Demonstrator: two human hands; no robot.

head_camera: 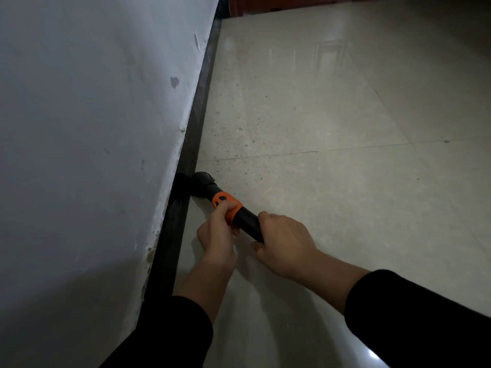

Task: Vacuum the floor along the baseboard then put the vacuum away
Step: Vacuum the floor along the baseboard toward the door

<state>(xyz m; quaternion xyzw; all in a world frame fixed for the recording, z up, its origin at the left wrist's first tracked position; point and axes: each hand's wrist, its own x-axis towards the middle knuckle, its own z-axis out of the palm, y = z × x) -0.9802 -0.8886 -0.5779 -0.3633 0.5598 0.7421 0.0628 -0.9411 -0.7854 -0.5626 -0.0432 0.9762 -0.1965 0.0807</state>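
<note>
Vacuum tube (pixel 249 224), black with orange collar (pixel 231 200): lay slanted low over the tiled floor (pixel 332 181), brush head (pixel 203 181) touching the dark baseboard (pixel 198 120). Left hand (pixel 216 236): fingers curled round the collar. Right hand (pixel 283 244): fingers wrapped round the tube just behind (black sleeves (pixel 425 322) on both arms). Dark specks (pixel 239 144) dotted the floor near the baseboard.

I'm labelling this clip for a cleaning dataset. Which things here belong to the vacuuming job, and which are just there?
Part of the job: vacuum tube, its orange collar, brush nozzle at the baseboard, speckled floor, left hand gripping the collar, right hand gripping the tube.
Just there: white wall, red-brown wooden piece at the far end.
</note>
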